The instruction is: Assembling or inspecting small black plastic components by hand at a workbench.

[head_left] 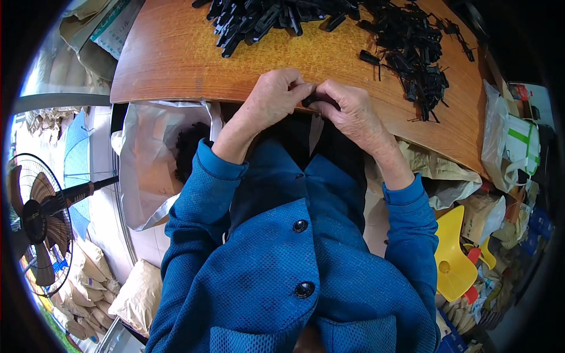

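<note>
Over the near edge of the wooden table (176, 65), my two hands meet fingertip to fingertip. My right hand (350, 109) is closed around a small black plastic part (321, 101), mostly covered by the fingers. Thumb and forefinger of my left hand (276, 97) are pinched together at the left end of that part; whether they grip it or something smaller is hidden. A heap of long black plastic pieces (265, 20) lies at the far middle of the table. To its right spreads a tangled pile of smaller black parts (412, 50) with thin stems.
A white plastic bag (138, 159) hangs at the table's near left edge, with dark material beside my left arm. A fan (38, 220) stands at the left, near stuffed sacks (82, 294). On the right are a yellow plastic chair (456, 256) and a white-and-green box (521, 144).
</note>
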### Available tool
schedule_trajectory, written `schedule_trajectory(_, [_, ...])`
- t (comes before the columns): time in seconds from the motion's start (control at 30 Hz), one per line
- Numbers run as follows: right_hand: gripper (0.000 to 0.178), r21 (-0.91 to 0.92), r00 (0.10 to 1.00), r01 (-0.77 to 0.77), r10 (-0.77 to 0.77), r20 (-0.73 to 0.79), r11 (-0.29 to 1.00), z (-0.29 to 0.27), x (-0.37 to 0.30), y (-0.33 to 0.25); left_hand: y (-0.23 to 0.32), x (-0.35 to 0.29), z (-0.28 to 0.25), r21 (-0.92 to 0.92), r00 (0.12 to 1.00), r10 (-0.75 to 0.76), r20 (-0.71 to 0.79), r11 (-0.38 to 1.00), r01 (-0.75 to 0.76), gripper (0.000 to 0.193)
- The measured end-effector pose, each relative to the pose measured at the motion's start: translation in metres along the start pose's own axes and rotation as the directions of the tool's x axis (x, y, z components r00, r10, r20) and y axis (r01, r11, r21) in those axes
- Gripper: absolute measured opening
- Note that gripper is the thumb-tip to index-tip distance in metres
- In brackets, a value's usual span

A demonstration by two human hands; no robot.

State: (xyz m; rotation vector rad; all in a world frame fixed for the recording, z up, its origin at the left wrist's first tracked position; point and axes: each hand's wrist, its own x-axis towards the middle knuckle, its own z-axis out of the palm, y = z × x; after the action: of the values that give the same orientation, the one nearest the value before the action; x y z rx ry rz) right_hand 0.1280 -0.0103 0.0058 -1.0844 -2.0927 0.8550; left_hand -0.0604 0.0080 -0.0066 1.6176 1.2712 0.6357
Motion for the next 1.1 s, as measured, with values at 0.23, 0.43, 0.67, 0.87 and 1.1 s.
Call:
schedule_trajectory(0.23, [0.020,0.568,0.895,-0.369,0.447,0.002,0.736,0.003,-0.007,0.029,-0.002,0.007,0.028,-0.359,0.995,0.084,-0.058,0.928,-0.099,0.017])
schedule_trajectory(0.43, [0.032,0.387,0.940,-0.263,0.325,-0.103,0.884,-0.002,0.001,0.040,-0.009,0.029,0.038,-0.416,0.957,0.041,-0.287,0.895,-0.163,0.023])
schedule_trajectory(0.67, [0.033,0.543,0.885,-0.404,0.465,0.028,0.736,-0.024,0.012,0.056,0.008,0.055,0.041,-0.330,0.949,0.057,-0.310,0.930,-0.164,0.020])
schedule_trajectory(0.87, [0.027,0.546,0.830,-0.463,0.558,-0.009,0.698,-0.042,0.017,0.072,0.036,0.082,0.042,-0.413,0.984,-0.050,-0.172,0.910,-0.026,0.017])
schedule_trajectory(1.1, [0.037,-0.377,0.944,-0.189,0.062,-0.324,0.907,-0.103,0.023,0.089,0.051,0.157,0.040,-0.093,0.986,0.136,-0.092,0.985,-0.145,0.014])
